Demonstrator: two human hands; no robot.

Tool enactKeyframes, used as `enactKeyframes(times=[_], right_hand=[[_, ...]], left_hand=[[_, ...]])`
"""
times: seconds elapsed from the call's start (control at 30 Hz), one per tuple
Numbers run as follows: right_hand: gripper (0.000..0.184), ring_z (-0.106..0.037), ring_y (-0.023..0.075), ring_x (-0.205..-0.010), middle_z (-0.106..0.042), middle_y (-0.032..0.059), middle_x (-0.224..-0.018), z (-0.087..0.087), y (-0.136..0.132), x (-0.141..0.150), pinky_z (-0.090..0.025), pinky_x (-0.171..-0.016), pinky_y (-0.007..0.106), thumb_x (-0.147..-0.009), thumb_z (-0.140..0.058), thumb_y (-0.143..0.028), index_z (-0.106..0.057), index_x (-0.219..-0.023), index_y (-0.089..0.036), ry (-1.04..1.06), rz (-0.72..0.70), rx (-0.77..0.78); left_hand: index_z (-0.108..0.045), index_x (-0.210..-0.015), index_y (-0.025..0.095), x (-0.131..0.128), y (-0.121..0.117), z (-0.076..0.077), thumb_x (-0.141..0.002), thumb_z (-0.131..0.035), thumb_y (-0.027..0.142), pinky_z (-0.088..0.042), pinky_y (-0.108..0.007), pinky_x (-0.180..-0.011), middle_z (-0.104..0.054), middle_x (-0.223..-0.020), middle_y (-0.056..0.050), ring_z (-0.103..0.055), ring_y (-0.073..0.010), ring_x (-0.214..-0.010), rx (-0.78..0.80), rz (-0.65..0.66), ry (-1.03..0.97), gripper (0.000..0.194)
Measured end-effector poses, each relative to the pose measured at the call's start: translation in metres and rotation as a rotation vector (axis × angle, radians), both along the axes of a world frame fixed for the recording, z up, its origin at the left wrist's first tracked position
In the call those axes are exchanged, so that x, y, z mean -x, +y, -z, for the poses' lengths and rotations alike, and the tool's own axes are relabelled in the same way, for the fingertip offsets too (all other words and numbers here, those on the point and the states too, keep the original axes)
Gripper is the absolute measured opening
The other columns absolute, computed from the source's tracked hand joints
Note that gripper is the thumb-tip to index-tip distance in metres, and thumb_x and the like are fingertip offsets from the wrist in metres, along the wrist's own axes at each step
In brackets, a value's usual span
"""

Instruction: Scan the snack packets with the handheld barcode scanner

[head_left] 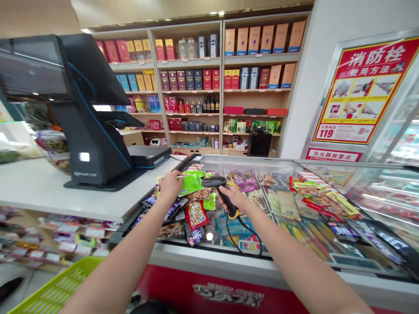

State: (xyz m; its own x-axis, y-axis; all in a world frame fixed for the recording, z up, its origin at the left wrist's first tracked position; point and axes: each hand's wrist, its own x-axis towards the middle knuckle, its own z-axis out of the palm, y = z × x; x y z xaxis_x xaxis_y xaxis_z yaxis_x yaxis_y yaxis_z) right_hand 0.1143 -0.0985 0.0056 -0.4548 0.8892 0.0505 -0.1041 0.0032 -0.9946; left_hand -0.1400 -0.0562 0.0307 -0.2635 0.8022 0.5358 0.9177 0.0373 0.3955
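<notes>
My left hand (171,186) is closed on the edge of a bright green snack packet (191,183), held above a heap of packets on the glass-topped freezer. In my right hand (234,197) is a black barcode scanner (215,182), gripped by its handle, with its head turned left toward the green packet. A black cable (228,237) loops down from the handle's yellow-trimmed base. Below the hands lie a red snack packet (196,214) with a clear window and several dark blue packets (173,210).
To the left, a point-of-sale terminal (94,126) stands on a white counter (39,189). More red and yellow packets (327,198) lie on the freezer's right side. A yellow-green basket (55,283) is at the lower left. Shelves of boxed goods (191,80) line the back wall.
</notes>
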Motion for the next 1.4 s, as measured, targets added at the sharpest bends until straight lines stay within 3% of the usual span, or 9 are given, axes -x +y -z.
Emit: enactKeyframes(times=[0.1,0.27,0.4,0.5,0.67,0.87,1.03,1.23,1.4], right_hand=[[0.046,-0.047,0.0075,-0.034,-0.055,-0.0074,-0.050,0.003,0.000,0.002,-0.042,-0.033,0.020,-0.069,-0.064,-0.061,-0.045,-0.082,-0.020,-0.016,-0.001,0.004],[0.050,-0.047,0.0080,-0.033,-0.055,-0.0069,-0.050,0.004,0.001,-0.012,-0.042,-0.033,0.021,-0.066,-0.064,-0.064,-0.046,-0.082,-0.019,-0.013,0.048,0.003],[0.046,-0.047,0.0087,-0.034,-0.054,-0.0067,-0.049,0.003,0.002,-0.039,-0.041,-0.033,0.021,-0.069,-0.063,-0.061,-0.045,-0.080,-0.020,0.003,0.141,0.019],[0.042,-0.048,0.0095,-0.034,-0.055,-0.0062,-0.049,0.003,0.001,-0.069,-0.040,-0.034,0.022,-0.071,-0.062,-0.058,-0.045,-0.079,-0.021,0.023,0.251,0.025],[0.034,-0.046,0.0091,-0.035,-0.054,-0.0065,-0.049,0.004,-0.010,-0.124,-0.041,-0.036,0.022,-0.077,-0.059,-0.053,-0.045,-0.075,-0.022,0.078,0.446,0.046],[0.038,-0.046,0.0089,-0.034,-0.054,-0.0045,-0.050,0.004,-0.024,-0.194,-0.040,-0.033,0.022,-0.074,-0.063,-0.055,-0.047,-0.072,-0.020,0.117,0.645,0.010],[0.041,-0.046,0.0096,-0.034,-0.053,-0.0039,-0.049,0.010,-0.029,-0.242,-0.040,-0.034,0.024,-0.074,-0.061,-0.059,-0.048,-0.069,-0.020,0.172,0.801,-0.089],[0.043,-0.049,0.0122,-0.036,-0.053,-0.0037,-0.049,0.018,-0.032,-0.257,-0.041,-0.035,0.026,-0.071,-0.061,-0.063,-0.047,-0.073,-0.022,0.270,0.977,-0.077],[0.044,-0.050,0.0122,-0.037,-0.053,-0.0037,-0.048,0.016,-0.033,-0.253,-0.041,-0.035,0.025,-0.072,-0.060,-0.064,-0.045,-0.071,-0.022,0.263,0.995,-0.127]], left_hand=[[-0.066,-0.095,0.021,-0.007,-0.010,0.005,-0.078,-0.051,0.029,-0.037,-0.042,-0.089,-0.066,-0.105,-0.012,-0.055,-0.0300,-0.105,-0.005,0.018,0.151,0.023],[-0.065,-0.097,0.022,-0.018,-0.015,0.003,-0.081,-0.048,0.029,-0.031,-0.046,-0.095,-0.061,-0.119,-0.011,-0.052,-0.0293,-0.110,-0.044,0.025,0.190,0.024],[-0.066,-0.098,0.023,-0.034,-0.012,-0.006,-0.082,-0.048,0.029,-0.029,-0.047,-0.098,-0.059,-0.123,-0.010,-0.051,-0.0291,-0.112,-0.114,0.032,0.169,0.025],[-0.065,-0.100,0.023,-0.060,-0.007,-0.014,-0.081,-0.050,0.030,-0.031,-0.046,-0.098,-0.057,-0.125,-0.010,-0.051,-0.0290,-0.114,-0.125,0.094,0.157,0.025],[-0.065,-0.097,0.022,-0.137,0.000,-0.013,-0.082,-0.053,0.029,-0.036,-0.042,-0.096,-0.058,-0.124,-0.009,-0.052,-0.0264,-0.115,-0.015,0.285,0.102,0.021],[-0.066,-0.095,0.022,-0.261,0.002,0.012,-0.082,-0.056,0.033,-0.042,-0.035,-0.087,-0.066,-0.108,-0.006,-0.059,-0.0225,-0.105,0.238,0.545,0.018,0.020],[-0.065,-0.096,0.020,-0.361,0.015,0.028,-0.085,-0.051,0.044,-0.044,-0.033,-0.082,-0.070,-0.103,-0.009,-0.063,-0.0232,-0.100,0.440,0.683,-0.066,0.030],[-0.064,-0.103,0.016,-0.441,0.039,0.032,-0.077,-0.049,0.063,-0.042,-0.045,-0.088,-0.067,-0.109,-0.020,-0.061,-0.0330,-0.105,0.496,0.605,-0.032,0.055],[-0.067,-0.100,0.016,-0.466,0.056,0.036,-0.063,-0.063,0.063,-0.039,-0.053,-0.091,-0.065,-0.112,-0.022,-0.059,-0.0401,-0.108,0.575,0.554,0.019,0.060]])
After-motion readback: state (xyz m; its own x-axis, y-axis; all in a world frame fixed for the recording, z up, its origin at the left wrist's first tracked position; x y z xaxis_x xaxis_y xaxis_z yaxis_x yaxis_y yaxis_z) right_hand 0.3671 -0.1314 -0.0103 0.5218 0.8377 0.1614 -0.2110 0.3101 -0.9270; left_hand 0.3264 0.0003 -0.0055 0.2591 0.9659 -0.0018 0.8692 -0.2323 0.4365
